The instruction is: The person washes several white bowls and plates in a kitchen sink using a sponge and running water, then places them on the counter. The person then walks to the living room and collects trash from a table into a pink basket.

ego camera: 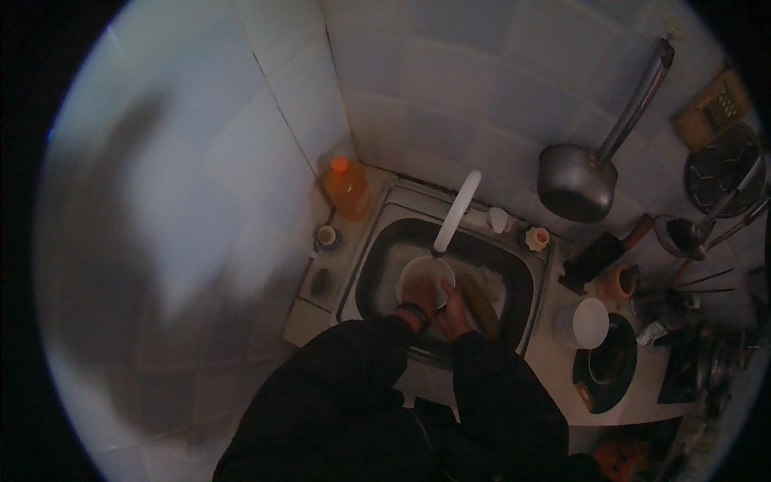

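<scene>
A pale round bowl (426,265) sits in the steel sink (374,274), below the outlet of a white curved faucet (458,211). My left hand (420,295) reaches inside the bowl, and its fingers are too dim to make out. My right hand (453,312) grips the bowl's right rim, with the thumb over the edge. To the right of that hand, a long brownish object (482,304) lies in the sink; its kind is unclear. Whether water runs from the faucet cannot be told.
An orange bottle (348,190) stands left behind the sink. On the right counter are a white container (589,324), a dark green board (626,373) and an orange-brown cup (615,282). A cleaver (596,260) leans near the wall, under a hanging metal saucepan (577,184).
</scene>
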`<action>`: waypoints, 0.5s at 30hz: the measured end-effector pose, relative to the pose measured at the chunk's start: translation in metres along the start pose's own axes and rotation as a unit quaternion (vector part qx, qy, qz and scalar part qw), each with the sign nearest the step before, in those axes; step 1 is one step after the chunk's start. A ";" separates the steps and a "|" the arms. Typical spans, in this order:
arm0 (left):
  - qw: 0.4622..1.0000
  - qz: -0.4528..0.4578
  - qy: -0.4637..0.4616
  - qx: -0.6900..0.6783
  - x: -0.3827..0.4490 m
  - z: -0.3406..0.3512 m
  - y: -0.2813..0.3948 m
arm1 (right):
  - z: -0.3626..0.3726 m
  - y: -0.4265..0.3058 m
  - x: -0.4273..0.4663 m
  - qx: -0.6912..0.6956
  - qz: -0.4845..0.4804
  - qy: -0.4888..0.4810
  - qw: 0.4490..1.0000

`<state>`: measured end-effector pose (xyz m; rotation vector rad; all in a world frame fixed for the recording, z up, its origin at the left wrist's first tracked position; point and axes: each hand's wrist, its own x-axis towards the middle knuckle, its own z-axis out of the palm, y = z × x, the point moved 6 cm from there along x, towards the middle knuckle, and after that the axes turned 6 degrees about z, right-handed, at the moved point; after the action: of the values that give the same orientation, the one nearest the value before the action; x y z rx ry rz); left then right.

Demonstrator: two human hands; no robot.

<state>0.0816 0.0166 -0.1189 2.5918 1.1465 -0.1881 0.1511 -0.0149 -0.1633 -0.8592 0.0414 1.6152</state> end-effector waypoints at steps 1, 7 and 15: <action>0.999 -0.008 -0.032 0.018 0.001 -0.001 0.001 | 0.003 -0.002 -0.001 -0.005 -0.004 0.000 1.000; 0.989 0.022 -0.138 -0.047 -0.013 -0.023 0.017 | 0.020 -0.012 -0.015 -0.061 -0.017 0.003 0.998; 0.967 0.123 -0.008 -0.225 -0.016 -0.029 0.027 | 0.015 -0.012 -0.024 -0.012 0.061 -0.037 0.997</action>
<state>0.0912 -0.0026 -0.0820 2.2865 0.7442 0.0966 0.1535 -0.0247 -0.1340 -0.8278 0.0238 1.7646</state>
